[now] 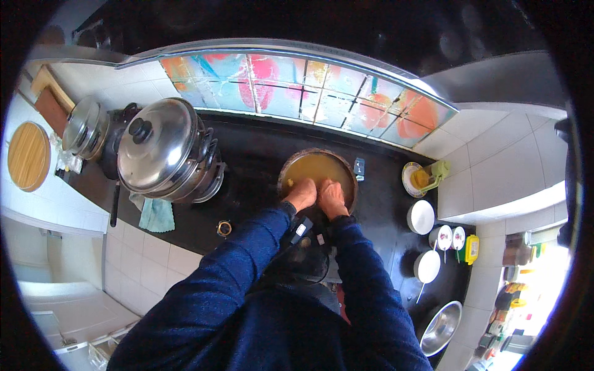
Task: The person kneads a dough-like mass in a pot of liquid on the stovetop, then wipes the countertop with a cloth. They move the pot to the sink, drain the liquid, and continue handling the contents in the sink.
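Note:
Both of my hands are inside a round, brown-rimmed basin (354, 183) on the dark countertop. Cloudy yellowish-brown liquid (320, 164) fills much of it. My left hand (304, 192) reaches over the near rim, wrist bent and fingers down in the liquid. Close beside it, my right hand (332, 198) points down the same way, slightly apart from the left. The fingertips of both hands are hidden, so whatever they touch or hold cannot be seen. A small yellow lump (290, 182) shows near the basin's left side. Dark blue sleeves cover both arms to the wrists.
A lidded steel steamer pot (160, 148) stands left, with a teal cloth (157, 215) below it. To the right are a jug of yellow liquid (422, 178), white bowls (421, 217), a yellow-and-green container (472, 249) and a metal basin (441, 327). Tiled wall (278, 92) runs behind.

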